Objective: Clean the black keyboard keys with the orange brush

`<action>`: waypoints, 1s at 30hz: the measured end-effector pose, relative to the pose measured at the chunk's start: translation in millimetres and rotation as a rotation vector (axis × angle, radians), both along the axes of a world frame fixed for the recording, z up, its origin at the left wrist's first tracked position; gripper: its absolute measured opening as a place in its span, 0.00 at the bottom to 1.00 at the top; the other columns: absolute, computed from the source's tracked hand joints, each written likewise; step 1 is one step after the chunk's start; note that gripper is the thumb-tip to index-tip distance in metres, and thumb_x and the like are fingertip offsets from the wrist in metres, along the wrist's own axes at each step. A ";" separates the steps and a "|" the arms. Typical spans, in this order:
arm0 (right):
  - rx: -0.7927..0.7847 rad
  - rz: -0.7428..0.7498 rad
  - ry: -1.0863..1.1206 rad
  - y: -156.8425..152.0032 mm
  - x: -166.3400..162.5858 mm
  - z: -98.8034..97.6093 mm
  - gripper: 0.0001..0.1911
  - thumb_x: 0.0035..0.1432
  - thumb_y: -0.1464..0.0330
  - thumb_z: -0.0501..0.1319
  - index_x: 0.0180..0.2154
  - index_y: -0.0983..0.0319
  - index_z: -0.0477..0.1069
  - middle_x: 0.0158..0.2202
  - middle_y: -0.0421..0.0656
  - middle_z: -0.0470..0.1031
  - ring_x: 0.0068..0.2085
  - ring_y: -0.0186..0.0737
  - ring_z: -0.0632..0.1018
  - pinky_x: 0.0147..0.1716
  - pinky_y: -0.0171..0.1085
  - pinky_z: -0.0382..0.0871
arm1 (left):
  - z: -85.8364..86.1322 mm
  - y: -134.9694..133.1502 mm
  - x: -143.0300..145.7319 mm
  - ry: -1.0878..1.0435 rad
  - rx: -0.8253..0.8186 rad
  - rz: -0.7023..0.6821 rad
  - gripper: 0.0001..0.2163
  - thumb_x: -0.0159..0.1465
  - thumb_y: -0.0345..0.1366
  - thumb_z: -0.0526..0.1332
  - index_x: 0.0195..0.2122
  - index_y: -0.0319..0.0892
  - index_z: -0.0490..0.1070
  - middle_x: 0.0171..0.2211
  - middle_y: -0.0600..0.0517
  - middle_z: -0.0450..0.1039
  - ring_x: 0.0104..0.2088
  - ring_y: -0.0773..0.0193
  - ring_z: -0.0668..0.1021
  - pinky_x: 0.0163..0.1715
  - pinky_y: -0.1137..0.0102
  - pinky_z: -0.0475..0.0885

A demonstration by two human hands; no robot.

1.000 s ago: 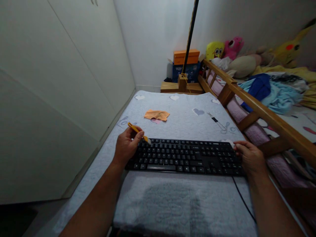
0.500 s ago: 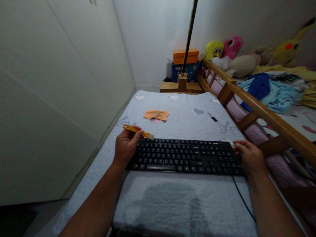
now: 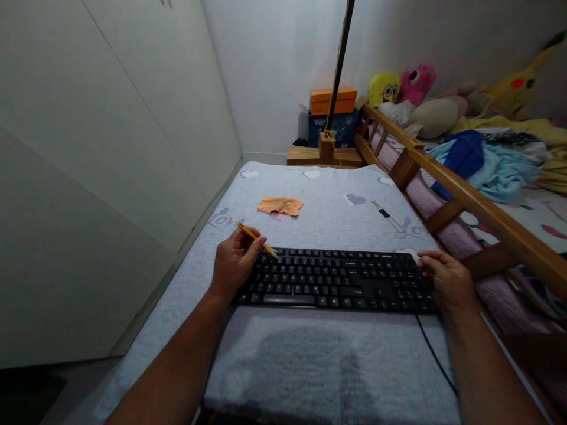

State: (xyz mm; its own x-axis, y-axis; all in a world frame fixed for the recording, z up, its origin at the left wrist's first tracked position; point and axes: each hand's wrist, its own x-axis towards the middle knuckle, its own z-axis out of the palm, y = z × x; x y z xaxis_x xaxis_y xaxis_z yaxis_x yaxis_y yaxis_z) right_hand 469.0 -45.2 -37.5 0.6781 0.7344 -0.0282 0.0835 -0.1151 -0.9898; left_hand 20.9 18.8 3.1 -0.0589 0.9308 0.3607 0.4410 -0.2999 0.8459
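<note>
The left hand [image 3: 233, 265] sits at the near-left corner of a black keyboard [image 3: 336, 280], its fingers closed in a pinch on a small brush [image 3: 253, 235] with a yellow handle. The handle runs slantwise across the top of the hand. Its free end pokes out up and to the left past the curled fingers, and the thumb presses against it from the keyboard side. The pale bristle tip sticks out just beyond the thumb and meets the far-left corner of the keyboard at the top row of keys. Whether the bristles actually press on a key is too small to tell. The keyboard lies crosswise on a pale blue quilted cover [image 3: 328, 366] printed with hearts, directly in front of the person. The right hand [image 3: 445, 280] clasps the keyboard's right end, thumb on the far corner and the other fingers bent down over the edge. A thin black cable [image 3: 436, 360] trails from under that hand toward the near edge of the cover. Beyond the keyboard, well apart from both hands, lies a crumpled orange cloth [image 3: 280, 205]. A wooden rail [image 3: 465, 195] runs along the right side, with bedding and plush toys [image 3: 401, 87] behind it. At the far end an orange box [image 3: 333, 100] stands by a dark pole [image 3: 341, 65].
</note>
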 end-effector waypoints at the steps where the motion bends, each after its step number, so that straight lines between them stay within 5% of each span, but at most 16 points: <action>1: 0.003 0.001 0.002 0.0 0.5 -0.7 0.11 0.42 0.65 0.70 0.31 0.61 0.78 0.22 0.38 0.74 0.19 0.30 0.68 0.16 0.30 0.59 | 0.2 -0.1 -0.3 0.013 0.006 0.004 0.10 0.64 0.44 0.66 0.38 0.43 0.75 0.30 0.54 0.78 0.29 0.63 0.80 0.33 0.70 0.74; 10: -0.014 -0.023 0.019 1.3 -0.8 0.0 0.11 0.41 0.65 0.70 0.30 0.61 0.78 0.21 0.38 0.74 0.19 0.29 0.68 0.15 0.29 0.58 | -3.0 2.2 1.1 -0.025 0.001 -0.036 0.10 0.64 0.44 0.66 0.39 0.43 0.75 0.30 0.54 0.79 0.30 0.62 0.81 0.33 0.70 0.75; 18: -0.014 -0.030 0.043 1.3 -3.3 2.8 0.11 0.39 0.66 0.70 0.29 0.61 0.78 0.21 0.38 0.74 0.18 0.29 0.68 0.15 0.29 0.58 | -0.9 0.7 5.3 0.026 0.092 0.061 0.09 0.65 0.43 0.66 0.39 0.43 0.76 0.34 0.52 0.81 0.34 0.62 0.83 0.40 0.68 0.76; 30: -0.016 -0.024 0.036 0.8 -2.0 2.2 0.11 0.39 0.65 0.69 0.30 0.61 0.78 0.21 0.37 0.74 0.18 0.28 0.68 0.15 0.28 0.59 | -3.8 1.1 3.2 0.106 0.102 -0.014 0.08 0.65 0.41 0.65 0.40 0.43 0.76 0.31 0.54 0.80 0.30 0.64 0.81 0.35 0.70 0.75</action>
State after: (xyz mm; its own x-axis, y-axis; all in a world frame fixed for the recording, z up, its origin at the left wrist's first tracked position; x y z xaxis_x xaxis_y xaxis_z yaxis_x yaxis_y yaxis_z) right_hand 467.0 -44.4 -35.3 0.6941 0.7170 -0.0646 0.0450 -0.1327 -0.9901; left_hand 24.1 19.8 -0.7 -0.0024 0.8896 0.4568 0.5217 -0.3886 0.7595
